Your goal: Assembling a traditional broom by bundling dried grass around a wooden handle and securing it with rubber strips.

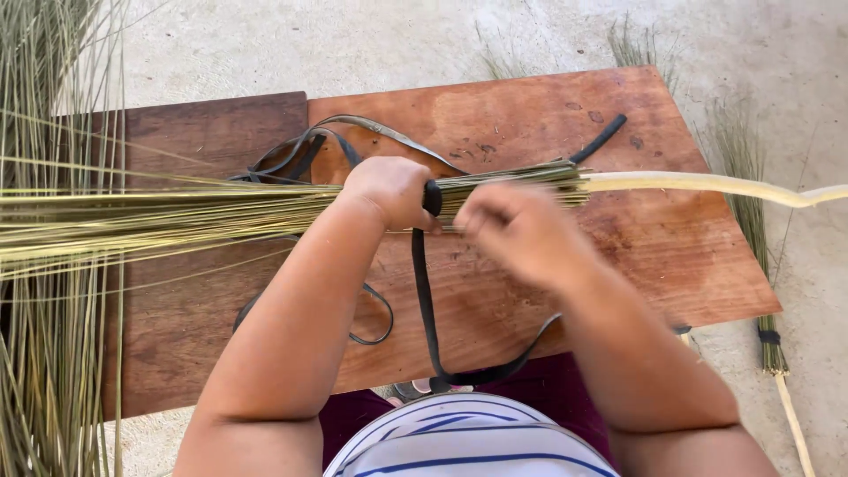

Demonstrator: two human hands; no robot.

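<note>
Two hands at work over a wooden table: left hand clamped around a bundle of grass stalks, right hand blurred, fingers curled, grip unclear. Black strap looped round the bundle between them. Beyond, pale stick jutting from the bundle's end.

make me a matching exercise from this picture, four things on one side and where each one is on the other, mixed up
Things:
1. left hand
2. black strap
3. pale stick
4. finished broom

Places:
A. lying on the concrete floor beside the board
B. sticking out of the bundle's cut end, toward the right
C. gripping the bundle of green stalks
D. wrapped round the bundle and trailing across the wooden board

Pairs: 1-C, 2-D, 3-B, 4-A
</note>
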